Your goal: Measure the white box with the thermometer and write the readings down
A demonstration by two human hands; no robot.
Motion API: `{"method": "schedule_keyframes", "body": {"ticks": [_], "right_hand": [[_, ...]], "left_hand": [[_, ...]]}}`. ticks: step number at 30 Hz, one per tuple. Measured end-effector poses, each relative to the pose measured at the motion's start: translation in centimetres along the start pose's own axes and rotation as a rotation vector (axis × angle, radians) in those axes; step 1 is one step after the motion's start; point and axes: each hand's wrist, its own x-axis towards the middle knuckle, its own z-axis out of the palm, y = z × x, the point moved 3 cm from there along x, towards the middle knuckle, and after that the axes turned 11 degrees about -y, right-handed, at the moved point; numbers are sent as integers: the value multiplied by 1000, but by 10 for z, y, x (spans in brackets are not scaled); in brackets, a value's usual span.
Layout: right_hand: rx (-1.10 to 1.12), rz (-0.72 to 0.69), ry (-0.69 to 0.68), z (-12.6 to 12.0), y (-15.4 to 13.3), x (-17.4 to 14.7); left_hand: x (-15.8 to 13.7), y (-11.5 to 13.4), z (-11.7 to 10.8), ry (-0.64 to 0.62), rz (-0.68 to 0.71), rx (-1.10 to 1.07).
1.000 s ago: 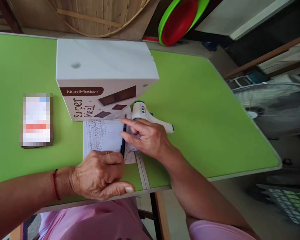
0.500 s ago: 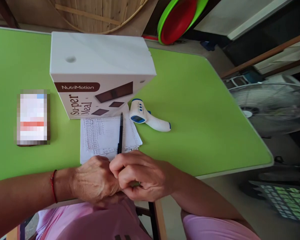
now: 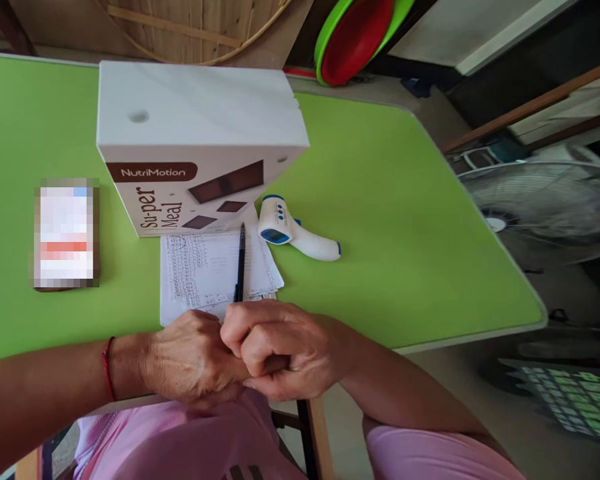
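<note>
My left hand (image 3: 195,360), with a red string on its wrist, is closed, back upward, its fingertips tucked out of sight. Against it, my right hand (image 3: 285,350) curls its fingers around the left hand's finger side, so the two hands touch at the near table edge. Whether anything small lies inside either hand is hidden. Just beyond them a black pen (image 3: 241,263) rests on sheets of handwritten paper (image 3: 215,267). A white and blue infrared thermometer (image 3: 300,233) lies to the right of the papers. Behind these stands a white NutriMotion box (image 3: 205,107).
A phone-like device with a blurred-out screen (image 3: 66,233) lies at the left on the green table (image 3: 405,220). A standing fan (image 3: 540,207) is beyond the right edge. Red and green basins (image 3: 357,40) and a round wooden board (image 3: 200,27) are behind the table.
The right hand's fingers have shifted slightly against the left hand. The view has moved a little; the items on the table stay in place.
</note>
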Motion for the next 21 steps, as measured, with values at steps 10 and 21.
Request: {"method": "schedule_keyframes", "body": {"ticks": [10, 21], "right_hand": [[-94, 56, 77, 2, 1, 0], [-471, 181, 822, -82, 12, -45]], "left_hand": [[3, -6, -11, 120, 21, -8], [-1, -17, -82, 753, -171, 350]]}}
